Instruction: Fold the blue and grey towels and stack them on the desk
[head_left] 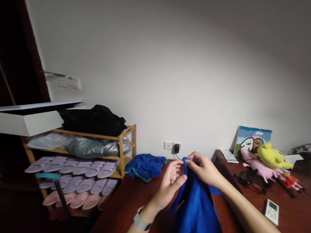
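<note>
A blue cloth [198, 212] hangs down over a dark red wooden table [130, 206], held up at its top edge. My right hand [204, 168] pinches the cloth's top corner, fingers closed on it. My left hand [170, 183], with a watch on its wrist, is raised beside the cloth, thumb touching its edge and fingers loosely curled. A second blue cloth [145, 166] with a green trim lies crumpled at the table's far left corner.
A wooden rack [126, 147] left of the table holds rows of slippers, bagged items, a black bag and a white box [23, 118]. On a desk at right lie plush toys [272, 157], a picture, black cables and a white remote [272, 212]. A wall socket sits behind.
</note>
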The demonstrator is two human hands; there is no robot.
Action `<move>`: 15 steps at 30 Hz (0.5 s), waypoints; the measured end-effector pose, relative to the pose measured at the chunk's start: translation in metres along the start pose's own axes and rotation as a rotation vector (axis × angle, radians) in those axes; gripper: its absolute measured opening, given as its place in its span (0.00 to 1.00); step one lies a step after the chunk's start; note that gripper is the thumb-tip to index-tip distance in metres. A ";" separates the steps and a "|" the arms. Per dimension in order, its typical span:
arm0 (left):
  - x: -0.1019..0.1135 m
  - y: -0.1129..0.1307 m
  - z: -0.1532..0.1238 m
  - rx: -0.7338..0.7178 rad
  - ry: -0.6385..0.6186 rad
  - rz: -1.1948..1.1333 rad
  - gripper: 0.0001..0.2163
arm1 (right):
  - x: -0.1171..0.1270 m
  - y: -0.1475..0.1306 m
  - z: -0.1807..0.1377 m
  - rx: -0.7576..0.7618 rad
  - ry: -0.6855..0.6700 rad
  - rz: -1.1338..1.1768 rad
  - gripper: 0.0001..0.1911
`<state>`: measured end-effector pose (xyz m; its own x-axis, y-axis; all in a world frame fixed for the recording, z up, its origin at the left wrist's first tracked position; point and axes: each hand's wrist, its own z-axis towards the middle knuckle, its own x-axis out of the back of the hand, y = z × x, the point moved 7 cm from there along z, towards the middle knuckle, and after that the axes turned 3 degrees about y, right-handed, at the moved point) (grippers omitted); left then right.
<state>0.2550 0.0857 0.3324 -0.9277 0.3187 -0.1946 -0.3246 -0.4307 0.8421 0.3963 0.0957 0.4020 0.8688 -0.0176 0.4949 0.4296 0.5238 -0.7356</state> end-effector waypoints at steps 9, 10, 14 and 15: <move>-0.003 0.012 0.030 -0.013 0.085 0.007 0.16 | -0.010 0.016 -0.037 -0.155 0.066 0.453 0.27; 0.001 0.013 0.029 -0.007 0.124 -0.011 0.16 | -0.018 0.019 -0.048 -0.171 0.045 0.501 0.26; 0.015 0.021 0.025 -0.034 0.247 -0.055 0.16 | -0.066 0.038 -0.108 -0.177 -0.101 0.565 0.21; 0.017 0.023 0.026 -0.041 0.257 -0.056 0.16 | -0.080 0.043 -0.123 -0.190 -0.131 0.586 0.21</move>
<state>0.2368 0.1030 0.3610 -0.9226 0.1205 -0.3666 -0.3796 -0.4542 0.8060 0.3759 0.0148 0.2735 0.9411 0.3370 0.0287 -0.0615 0.2539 -0.9653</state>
